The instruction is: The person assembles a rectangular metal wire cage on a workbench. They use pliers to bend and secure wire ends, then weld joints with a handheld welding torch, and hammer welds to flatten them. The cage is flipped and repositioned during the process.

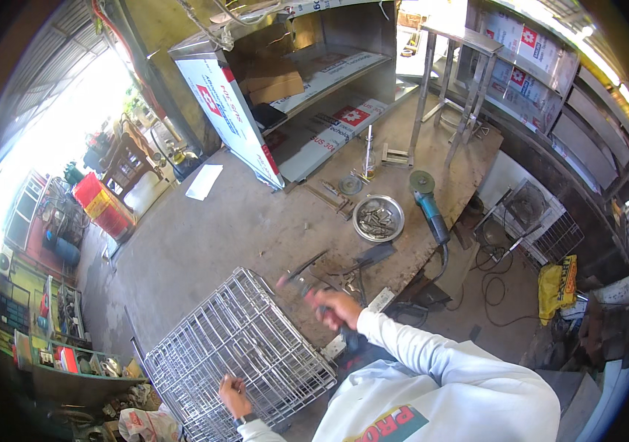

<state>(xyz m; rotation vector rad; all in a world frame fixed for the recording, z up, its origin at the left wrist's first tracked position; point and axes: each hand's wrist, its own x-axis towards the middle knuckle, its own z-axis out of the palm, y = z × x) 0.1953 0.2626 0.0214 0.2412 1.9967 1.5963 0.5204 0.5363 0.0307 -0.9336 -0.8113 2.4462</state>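
A cage-like rack of shiny metal rods (244, 335) lies on the metal worktable in front of me. My left hand (235, 396) is over its near side, fingers curled together; what they pinch, if anything, is too small to tell. To the right of the rack, my right hand (336, 308) is wrapped round a red and black hand tool (301, 286), blurred by motion. That tool points left toward the rack's far right corner, and its exact kind is unclear. Beyond this hand lie dark metal pieces (347, 276) and a flat dark plate (375, 254).
A teal angle grinder (428, 202) lies by the table's right edge, beside a steel bowl (378, 218) of small metal parts. Farther back stand a film-covered metal cabinet (229, 118) and a metal stool frame (447, 88). Cables (491, 280) trail on the floor at right.
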